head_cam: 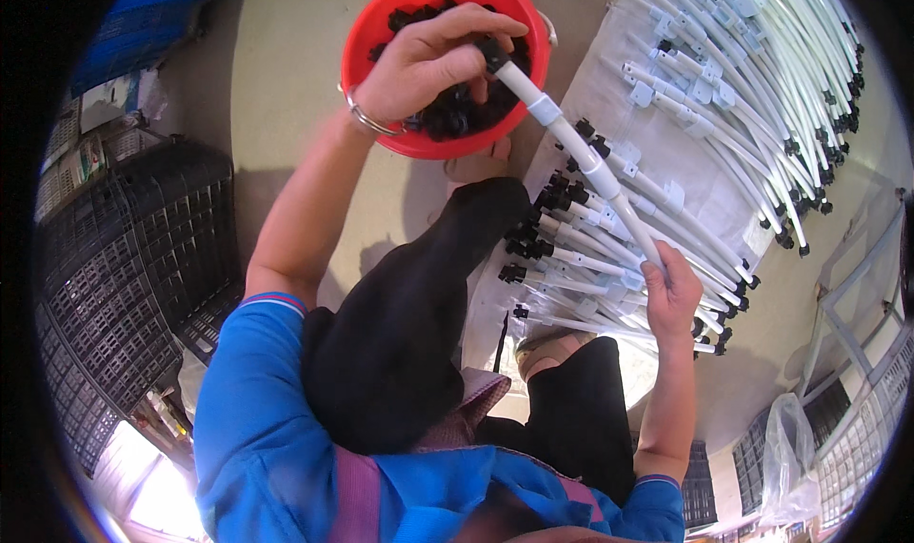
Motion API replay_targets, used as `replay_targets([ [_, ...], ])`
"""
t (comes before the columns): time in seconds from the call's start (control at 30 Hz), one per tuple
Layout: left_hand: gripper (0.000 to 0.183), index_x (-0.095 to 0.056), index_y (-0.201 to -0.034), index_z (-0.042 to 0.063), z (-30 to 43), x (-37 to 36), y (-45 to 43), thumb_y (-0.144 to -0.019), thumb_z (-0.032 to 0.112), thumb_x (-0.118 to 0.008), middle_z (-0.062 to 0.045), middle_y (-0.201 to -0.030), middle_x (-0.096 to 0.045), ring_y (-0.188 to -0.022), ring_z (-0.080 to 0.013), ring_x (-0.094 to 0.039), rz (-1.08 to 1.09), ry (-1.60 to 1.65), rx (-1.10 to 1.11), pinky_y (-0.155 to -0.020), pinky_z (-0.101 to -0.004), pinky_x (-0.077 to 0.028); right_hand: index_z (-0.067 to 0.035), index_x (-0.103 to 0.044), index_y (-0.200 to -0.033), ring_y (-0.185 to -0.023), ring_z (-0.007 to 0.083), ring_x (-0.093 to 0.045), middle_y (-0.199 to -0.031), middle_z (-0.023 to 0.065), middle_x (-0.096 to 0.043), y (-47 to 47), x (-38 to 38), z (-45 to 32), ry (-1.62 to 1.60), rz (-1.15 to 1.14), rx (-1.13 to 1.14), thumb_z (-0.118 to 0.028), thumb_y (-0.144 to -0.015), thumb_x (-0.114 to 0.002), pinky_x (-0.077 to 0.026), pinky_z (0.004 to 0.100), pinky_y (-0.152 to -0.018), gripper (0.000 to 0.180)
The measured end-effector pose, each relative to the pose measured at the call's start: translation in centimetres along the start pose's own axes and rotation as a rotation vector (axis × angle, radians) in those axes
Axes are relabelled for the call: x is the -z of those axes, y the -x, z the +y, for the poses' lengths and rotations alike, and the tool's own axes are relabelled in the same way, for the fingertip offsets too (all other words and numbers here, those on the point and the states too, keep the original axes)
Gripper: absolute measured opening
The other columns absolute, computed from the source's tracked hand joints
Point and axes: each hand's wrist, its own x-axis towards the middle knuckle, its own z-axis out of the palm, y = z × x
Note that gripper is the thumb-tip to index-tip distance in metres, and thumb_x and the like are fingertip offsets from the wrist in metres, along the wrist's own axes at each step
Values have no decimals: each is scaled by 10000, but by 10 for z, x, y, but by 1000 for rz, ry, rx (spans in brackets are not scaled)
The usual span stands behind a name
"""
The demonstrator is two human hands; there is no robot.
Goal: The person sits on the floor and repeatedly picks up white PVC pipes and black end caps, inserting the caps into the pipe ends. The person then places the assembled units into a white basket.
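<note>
A white plastic tube (582,145) with two pale sleeve fittings runs slantwise between my hands. My left hand (437,61), above a red bucket (357,65), has its fingers around the black plastic fitting (492,54) at the tube's upper end. Lower on the tube, my right hand (671,289) is closed around its white shaft. Inside the bucket lie many small black plastic parts (450,118), partly hidden by my left hand. Below the held tube, a pile of similar white tubes (607,257) with black end fittings rests on a plastic sheet.
A larger stack of white tubes (771,107) lies at the upper right. Black plastic crates (107,293) stand on the left. A metal frame (846,329) and a clear plastic bag (785,457) are at the right. My knees flank the nearer pile.
</note>
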Motion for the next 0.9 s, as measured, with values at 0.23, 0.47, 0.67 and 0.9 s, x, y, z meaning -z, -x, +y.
replay_targets([
  [0.23, 394, -524, -876, 39, 10, -28, -3, -1026, 253, -230, -9, -613, -436, -457, -52, -307, 304, 231, 227, -424, -201, -236, -28, -625, -1115, -680, 174, -576, -833, 120, -628, 9, -15, -16, -127, -70, -68, -144, -873, -646, -453, 273, -643, 269],
  [0.47, 355, -518, -850, 49, 15, -35, -4, -1010, 271, -293, 2, -550, -373, -433, -54, -272, 407, 234, 349, -412, -215, -207, -31, -621, -1130, -640, 226, -570, -804, 134, -616, 10, -24, -35, 87, 65, 6, -105, -861, -651, -466, 306, -624, 281],
  [0.67, 376, -513, -826, 48, 11, -32, -1, -1011, 303, -308, 5, -543, -348, -426, -59, -250, 368, 312, 352, -409, -217, -198, -29, -621, -1131, -650, 252, -589, -807, 148, -619, 6, -21, -31, 4, -7, -4, -103, -853, -656, -469, 313, -622, 289],
  [0.9, 201, -517, -871, 52, 7, -37, -3, -965, 116, -351, -5, -615, -416, -475, -56, -354, 240, 36, 246, -433, -204, -265, -15, -637, -1111, -724, 280, -631, -882, 170, -660, 7, -12, -15, 25, -37, -47, -88, -822, -664, -490, 326, -671, 299],
])
